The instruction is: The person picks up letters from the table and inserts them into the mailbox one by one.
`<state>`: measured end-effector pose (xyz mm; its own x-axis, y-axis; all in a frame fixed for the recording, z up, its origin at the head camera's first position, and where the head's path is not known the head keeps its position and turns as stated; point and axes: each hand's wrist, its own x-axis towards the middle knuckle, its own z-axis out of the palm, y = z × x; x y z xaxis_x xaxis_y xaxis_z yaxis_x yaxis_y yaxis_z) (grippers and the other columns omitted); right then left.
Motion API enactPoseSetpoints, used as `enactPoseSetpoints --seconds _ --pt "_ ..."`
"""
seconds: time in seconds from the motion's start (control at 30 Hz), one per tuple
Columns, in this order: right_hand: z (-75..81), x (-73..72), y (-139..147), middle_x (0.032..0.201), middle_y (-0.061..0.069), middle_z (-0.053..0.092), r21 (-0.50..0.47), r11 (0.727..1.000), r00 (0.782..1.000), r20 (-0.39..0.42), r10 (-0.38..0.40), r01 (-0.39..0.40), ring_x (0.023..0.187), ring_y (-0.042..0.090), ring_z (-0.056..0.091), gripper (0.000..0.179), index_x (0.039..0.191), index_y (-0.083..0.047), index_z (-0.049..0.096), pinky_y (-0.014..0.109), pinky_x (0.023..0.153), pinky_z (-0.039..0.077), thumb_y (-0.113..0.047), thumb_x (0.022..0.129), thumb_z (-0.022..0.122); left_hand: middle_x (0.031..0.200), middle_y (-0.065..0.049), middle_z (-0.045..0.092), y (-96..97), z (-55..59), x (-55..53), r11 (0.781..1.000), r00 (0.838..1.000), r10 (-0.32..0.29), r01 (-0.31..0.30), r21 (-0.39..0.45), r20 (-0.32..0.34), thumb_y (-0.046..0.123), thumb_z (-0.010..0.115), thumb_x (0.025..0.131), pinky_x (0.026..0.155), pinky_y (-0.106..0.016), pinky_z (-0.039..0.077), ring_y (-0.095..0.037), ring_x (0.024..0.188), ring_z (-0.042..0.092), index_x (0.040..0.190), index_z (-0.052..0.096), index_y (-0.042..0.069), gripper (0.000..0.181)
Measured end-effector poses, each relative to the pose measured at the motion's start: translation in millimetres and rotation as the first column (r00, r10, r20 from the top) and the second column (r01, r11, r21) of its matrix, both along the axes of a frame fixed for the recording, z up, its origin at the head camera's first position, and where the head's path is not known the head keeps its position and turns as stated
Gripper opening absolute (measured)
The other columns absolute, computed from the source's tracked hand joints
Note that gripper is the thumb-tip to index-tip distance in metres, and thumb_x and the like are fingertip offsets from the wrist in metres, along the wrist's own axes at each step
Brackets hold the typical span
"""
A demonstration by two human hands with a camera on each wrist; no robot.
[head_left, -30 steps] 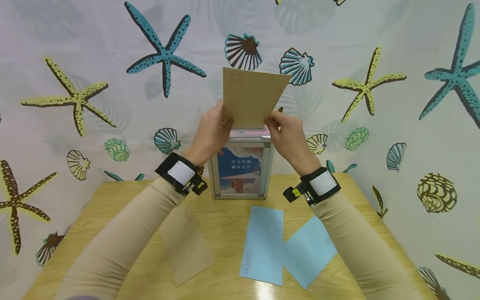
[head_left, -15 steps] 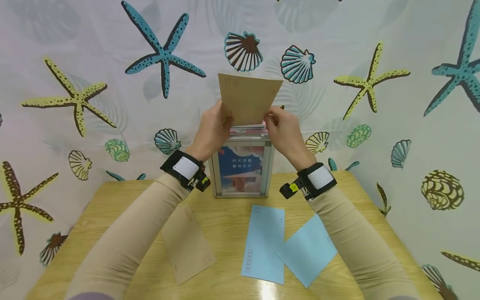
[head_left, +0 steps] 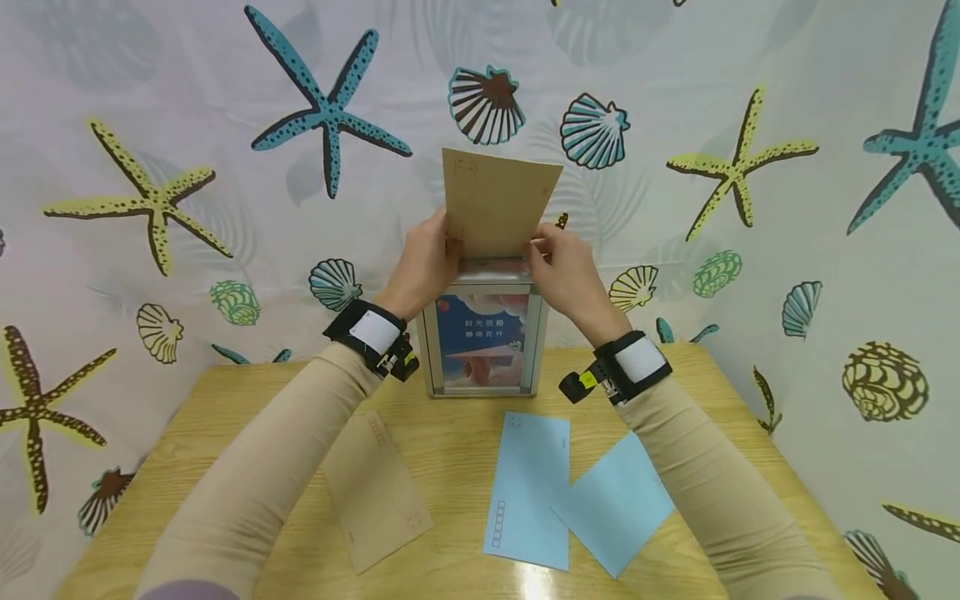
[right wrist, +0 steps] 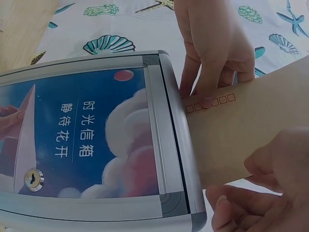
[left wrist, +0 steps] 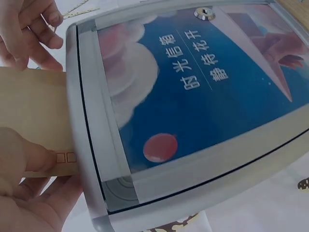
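A kraft-brown envelope point(head_left: 498, 200) stands upright over the metal-framed letter box point(head_left: 483, 337), its lower end right at the top of the box in the head view. My left hand point(head_left: 431, 262) pinches one side edge, the thumb across the printed postcode squares in the left wrist view and the fingers behind. On the opposite edge my right hand point(head_left: 566, 271) holds the paper between thumb and fingers; its thumb point(right wrist: 265, 162) overlaps the envelope in the right wrist view. Clouds, white characters and a small lock point(right wrist: 34, 180) show on the box's front.
On the wooden table point(head_left: 457, 483), another brown envelope point(head_left: 378, 496) lies left of the middle. Two light-blue envelopes point(head_left: 531, 492) point(head_left: 618, 504) lie to the right, their edges meeting. A white cloth point(head_left: 225, 83) printed with starfish and shells hangs behind the table.
The brown envelope and both hands dipped slightly and tilted over the box, then straightened a little. Both hands keep holding the envelope. The papers on the table have not moved.
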<state>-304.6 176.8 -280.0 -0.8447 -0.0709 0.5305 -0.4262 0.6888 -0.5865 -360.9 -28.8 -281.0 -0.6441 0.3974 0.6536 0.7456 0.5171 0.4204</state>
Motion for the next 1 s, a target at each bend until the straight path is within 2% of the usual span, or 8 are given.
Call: enactPoseSetpoints --seconds 0.13,0.23,0.4,0.5,0.6,0.87,1.0 --pt "-0.9 2.5 -0.9 0.115 0.015 0.068 0.028 1.000 1.000 0.001 0.011 -0.011 0.094 0.027 0.064 0.026 0.123 -0.008 0.063 0.044 0.072 0.054 -0.018 0.101 0.053 0.115 -0.021 0.064 -0.8 -0.5 -0.2 0.996 0.999 0.027 -0.026 -0.081 0.019 -0.004 0.047 0.096 0.086 -0.044 0.052 -0.030 0.107 0.061 0.126 0.050 0.001 0.030" --pt "0.8 5.5 -1.9 0.112 0.015 0.068 0.020 1.000 0.998 -0.069 0.005 -0.004 0.092 0.027 0.062 0.026 0.121 -0.006 0.063 0.044 0.073 0.053 -0.020 0.101 0.053 0.115 -0.023 0.063 -0.9 -0.6 1.9 0.991 0.999 0.036 -0.032 -0.126 0.029 -0.005 0.048 0.095 0.087 -0.045 0.052 -0.033 0.108 0.061 0.125 0.049 -0.001 0.031" --pt "8.3 7.5 -3.0 0.101 0.015 0.068 -0.034 0.999 0.975 -0.222 -0.010 0.003 0.082 0.025 0.061 0.023 0.114 -0.003 0.063 0.041 0.065 0.047 -0.020 0.101 0.055 0.117 -0.024 0.063 -0.9 0.2 5.1 0.991 0.998 0.058 -0.054 -0.123 0.036 -0.005 0.051 0.094 0.089 -0.046 0.052 -0.034 0.110 0.060 0.125 0.050 -0.002 0.032" --pt "11.6 7.7 -3.3 0.094 0.014 0.068 -0.056 0.998 0.964 -0.264 -0.012 -0.003 0.078 0.023 0.061 0.021 0.108 -0.002 0.065 0.038 0.062 0.044 -0.019 0.099 0.057 0.117 -0.025 0.064 -1.4 0.9 7.0 0.989 0.996 0.080 -0.074 -0.124 0.046 -0.004 0.053 0.093 0.090 -0.047 0.052 -0.035 0.109 0.061 0.124 0.051 -0.003 0.031" --pt "11.7 7.0 -3.8 0.091 0.015 0.069 -0.062 0.998 0.966 -0.257 -0.012 -0.004 0.076 0.023 0.062 0.020 0.105 -0.001 0.065 0.038 0.062 0.045 -0.018 0.099 0.058 0.116 -0.025 0.064 -2.9 1.4 6.8 0.989 0.996 0.082 -0.076 -0.128 0.039 -0.004 0.053 0.092 0.090 -0.047 0.052 -0.035 0.108 0.061 0.123 0.052 -0.003 0.030" --pt "2.8 3.5 -3.6 0.091 0.015 0.069 -0.010 1.000 0.982 -0.187 -0.006 0.004 0.075 0.025 0.060 0.021 0.108 -0.002 0.064 0.041 0.063 0.047 -0.020 0.100 0.056 0.121 -0.018 0.063 -2.9 14.3 13.8 0.997 1.000 -0.001 0.002 -0.083 0.020 0.000 0.053 0.096 0.089 -0.045 0.052 -0.030 0.111 0.060 0.130 0.048 0.005 0.035" --pt "1.6 3.3 -5.3 0.096 0.016 0.069 -0.024 1.000 0.981 -0.192 -0.009 0.005 0.083 0.026 0.062 0.020 0.109 -0.002 0.063 0.043 0.068 0.049 -0.018 0.099 0.057 0.125 -0.019 0.062 -3.3 16.3 15.1 0.996 1.000 -0.011 0.013 -0.087 0.029 0.002 0.055 0.096 0.092 -0.046 0.051 -0.031 0.115 0.059 0.132 0.048 0.004 0.037"
